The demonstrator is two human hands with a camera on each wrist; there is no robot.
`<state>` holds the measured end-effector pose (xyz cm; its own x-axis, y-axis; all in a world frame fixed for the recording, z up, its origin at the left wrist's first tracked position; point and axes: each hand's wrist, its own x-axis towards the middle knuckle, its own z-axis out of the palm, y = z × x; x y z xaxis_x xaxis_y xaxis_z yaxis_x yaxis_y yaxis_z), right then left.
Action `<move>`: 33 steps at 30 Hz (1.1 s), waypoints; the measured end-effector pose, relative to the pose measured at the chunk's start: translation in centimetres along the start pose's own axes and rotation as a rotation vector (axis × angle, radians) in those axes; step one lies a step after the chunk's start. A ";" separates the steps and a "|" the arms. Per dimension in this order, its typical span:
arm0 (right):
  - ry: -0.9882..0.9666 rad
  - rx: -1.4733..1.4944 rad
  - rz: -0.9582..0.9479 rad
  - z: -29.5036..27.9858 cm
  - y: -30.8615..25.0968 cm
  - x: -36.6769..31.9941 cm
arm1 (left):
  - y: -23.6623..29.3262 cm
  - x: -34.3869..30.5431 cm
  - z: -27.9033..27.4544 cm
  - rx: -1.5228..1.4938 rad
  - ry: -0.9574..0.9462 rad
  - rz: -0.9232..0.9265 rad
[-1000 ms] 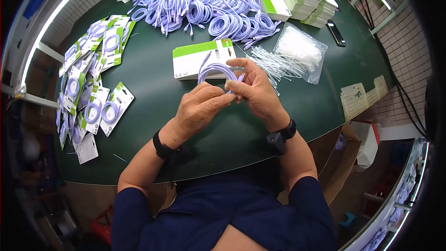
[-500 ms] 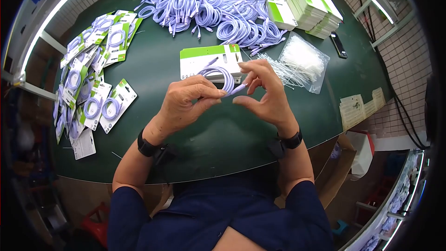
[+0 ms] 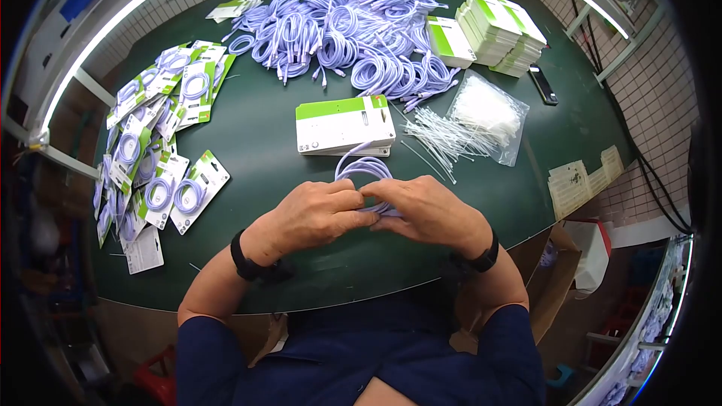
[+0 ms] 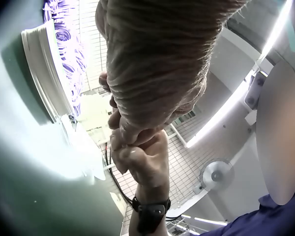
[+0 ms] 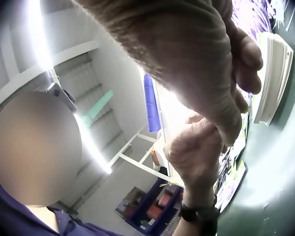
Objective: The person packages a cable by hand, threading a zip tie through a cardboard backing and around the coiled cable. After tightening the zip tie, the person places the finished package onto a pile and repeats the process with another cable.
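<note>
A coiled lavender cable [image 3: 364,167] shows above and between the two hands, over the green table. My left hand [image 3: 322,212] grips the left and lower side of the coil between thumb and fingers. From the other side my right hand [image 3: 430,212] pinches the coil, its fingertips meeting those of the left. The fingers cover the coil's lower part. Just beyond the coil lies a stack of white-and-green cards [image 3: 342,124]. In the left wrist view the right hand [image 4: 146,160] shows past the left; the hands hide the cable in both wrist views.
Lavender cables [image 3: 338,26] are heaped at the back. Carded cables [image 3: 150,135] pile up on the left. To the right are loose white ties [image 3: 444,139], a clear bag of ties [image 3: 489,114], tall card stacks [image 3: 500,30] and a black phone-like object [image 3: 543,85].
My right hand first came off the coil with its fingers spread, then closed in on it again. Both hands and the cable now sit lower in the head view.
</note>
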<state>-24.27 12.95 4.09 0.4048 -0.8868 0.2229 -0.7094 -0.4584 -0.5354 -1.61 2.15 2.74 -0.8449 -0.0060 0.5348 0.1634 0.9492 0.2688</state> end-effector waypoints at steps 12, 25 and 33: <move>0.354 -0.162 -0.447 -1.0 1.2 -0.3 | -1.7 1.1 -1.2 -0.032 0.082 0.147; 0.403 -0.064 -0.362 1.2 6.5 1.7 | -6.5 0.8 0.6 -0.117 -0.001 0.021; 0.656 0.068 -0.118 0.8 9.3 0.1 | -9.8 2.4 1.1 0.148 0.065 -0.481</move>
<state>-30.36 8.70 -1.50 0.0276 -0.6931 0.7203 -0.6354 -0.5685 -0.5226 -5.78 -6.85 0.51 -0.7724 -0.4685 0.4289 -0.3141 0.8687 0.3831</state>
